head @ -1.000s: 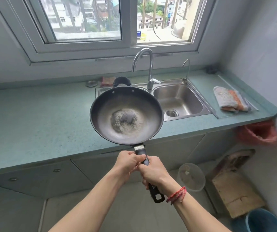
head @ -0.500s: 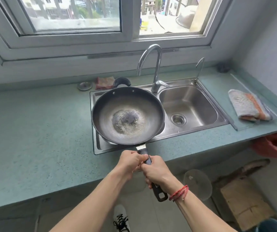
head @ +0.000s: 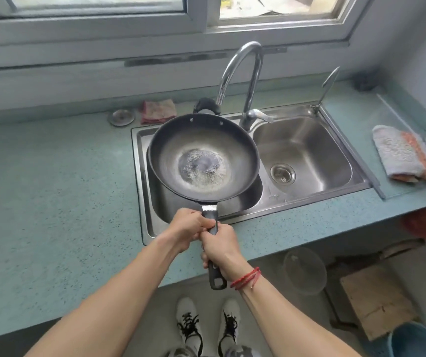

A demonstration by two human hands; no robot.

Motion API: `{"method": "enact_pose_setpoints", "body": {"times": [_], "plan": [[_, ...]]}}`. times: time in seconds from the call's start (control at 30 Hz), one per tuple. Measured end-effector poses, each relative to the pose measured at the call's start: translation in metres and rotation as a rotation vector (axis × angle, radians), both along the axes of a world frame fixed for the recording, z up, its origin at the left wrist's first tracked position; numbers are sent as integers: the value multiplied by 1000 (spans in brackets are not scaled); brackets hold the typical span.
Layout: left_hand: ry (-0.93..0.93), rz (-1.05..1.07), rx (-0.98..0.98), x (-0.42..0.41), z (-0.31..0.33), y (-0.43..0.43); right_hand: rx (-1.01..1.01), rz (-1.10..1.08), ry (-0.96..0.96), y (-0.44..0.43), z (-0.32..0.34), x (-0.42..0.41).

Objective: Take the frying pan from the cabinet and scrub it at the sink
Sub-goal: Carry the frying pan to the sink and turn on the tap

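While the left hand (head: 190, 225) and right hand (head: 220, 247) clasp its black handle (head: 213, 222), the frying pan (head: 204, 155) sits over the left basin of the sink (head: 137, 176).
The left hand's fingers curl round the handle nearest the pan, and the right hand wraps it just behind. The pan is mouth up with a pale crusted patch at its middle; whether its underside touches the basin is hard to tell. The faucet (head: 248, 81) arches past its far rim. On the green counter (head: 52, 189), a folded cloth (head: 407, 154) lies right of the sink and a pink rag (head: 158, 111) behind it.

Only a faint, unreadable mark (head: 273, 196) shows on the sink (head: 322, 196).
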State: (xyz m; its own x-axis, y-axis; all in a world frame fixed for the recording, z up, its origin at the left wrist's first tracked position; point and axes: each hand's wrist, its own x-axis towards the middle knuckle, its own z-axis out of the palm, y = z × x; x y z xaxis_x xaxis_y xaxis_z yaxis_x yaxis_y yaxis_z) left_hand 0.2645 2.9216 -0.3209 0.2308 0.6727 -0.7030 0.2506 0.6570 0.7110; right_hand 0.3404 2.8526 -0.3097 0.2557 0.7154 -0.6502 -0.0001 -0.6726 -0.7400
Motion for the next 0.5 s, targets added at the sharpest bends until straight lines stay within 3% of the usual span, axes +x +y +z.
{"method": "enact_pose_setpoints", "body": {"times": [0.5], "plan": [[-9, -136, -35, -37, -20, 22, -21, -142, -8, 11, -16, -48]]}}
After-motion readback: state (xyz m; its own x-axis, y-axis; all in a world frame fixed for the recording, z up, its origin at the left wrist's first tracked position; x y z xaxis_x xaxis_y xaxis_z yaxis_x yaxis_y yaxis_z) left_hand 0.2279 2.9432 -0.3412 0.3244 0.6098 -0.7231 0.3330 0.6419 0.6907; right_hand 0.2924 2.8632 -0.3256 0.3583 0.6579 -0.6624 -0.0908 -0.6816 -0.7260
